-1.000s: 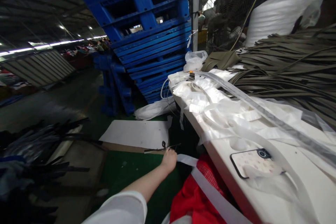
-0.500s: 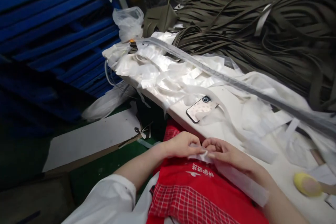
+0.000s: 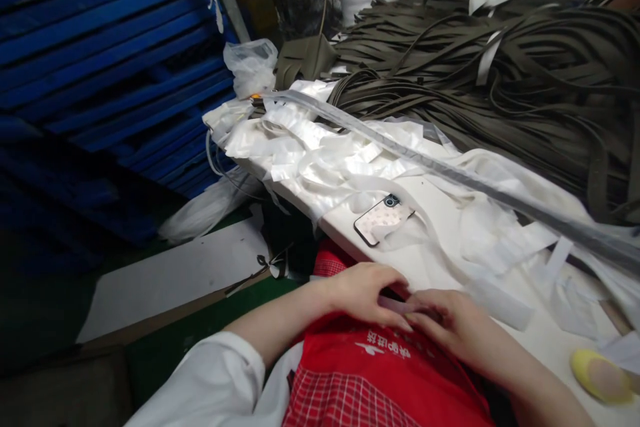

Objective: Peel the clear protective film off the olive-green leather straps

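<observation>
My left hand (image 3: 373, 293) is in front of the red apron (image 3: 350, 353), its thumb and fingers curved around a pale, translucent strip (image 3: 395, 305). Close against it, fingertips nearly touching, my right hand (image 3: 447, 320) is closed on the same strip. Most of the strip is hidden by the fingers. Just beyond both hands, a phone (image 3: 375, 221) in a light patterned case lies on the white table (image 3: 435, 193), partly under a loose white strip.
White strips (image 3: 320, 153) are heaped along the table. A long grey plastic-covered bar (image 3: 450, 173) crosses it before piled dark straps (image 3: 550, 80). A yellow round object (image 3: 600, 377) lies at right, blue pallets (image 3: 115, 60) at left, white board (image 3: 175, 277) below.
The white strip that trailed over my right wrist no longer shows there. My left hand has arched and my fingers have shifted around the strip. The view has tilted slightly upward.
</observation>
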A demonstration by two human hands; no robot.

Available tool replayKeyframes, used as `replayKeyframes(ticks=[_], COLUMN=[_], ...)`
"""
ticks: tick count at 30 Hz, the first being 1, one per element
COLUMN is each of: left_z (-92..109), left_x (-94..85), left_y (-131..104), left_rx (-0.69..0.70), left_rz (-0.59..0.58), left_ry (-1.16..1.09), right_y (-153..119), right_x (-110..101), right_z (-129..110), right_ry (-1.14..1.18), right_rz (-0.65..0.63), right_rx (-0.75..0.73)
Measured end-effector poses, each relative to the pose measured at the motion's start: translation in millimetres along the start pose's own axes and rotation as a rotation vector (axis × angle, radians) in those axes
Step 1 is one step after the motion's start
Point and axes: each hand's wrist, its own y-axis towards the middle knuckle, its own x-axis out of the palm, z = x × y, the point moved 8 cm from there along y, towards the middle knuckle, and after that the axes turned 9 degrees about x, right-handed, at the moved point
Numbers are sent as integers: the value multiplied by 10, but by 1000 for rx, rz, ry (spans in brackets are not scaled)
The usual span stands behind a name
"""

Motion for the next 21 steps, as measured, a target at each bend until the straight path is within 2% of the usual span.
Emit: replayKeyframes(ticks=[2, 4, 9, 13, 17, 21], left_z=[32, -3, -31, -30, 24, -38], left_x=[127, 182, 167, 111, -21, -223], left_y=[87, 101, 61, 42, -37, -236], left_rx=[-28, -79, -90, -124, -56, -87], left_rz=[-39, -9, 127, 258, 460, 724], left_ry=[-78, -195, -400, -366, -233, -166], right_y=[32, 50, 75, 65, 97, 156], right_x=[-102, -221, -294, -225, -142, -192], right_z=[-55, 4, 134, 135, 218, 378], right_ry=[70, 218, 537, 649, 703, 570], right_rz=[108, 211, 296, 388, 398, 414], right_rx=[15, 48, 77, 135, 163, 133])
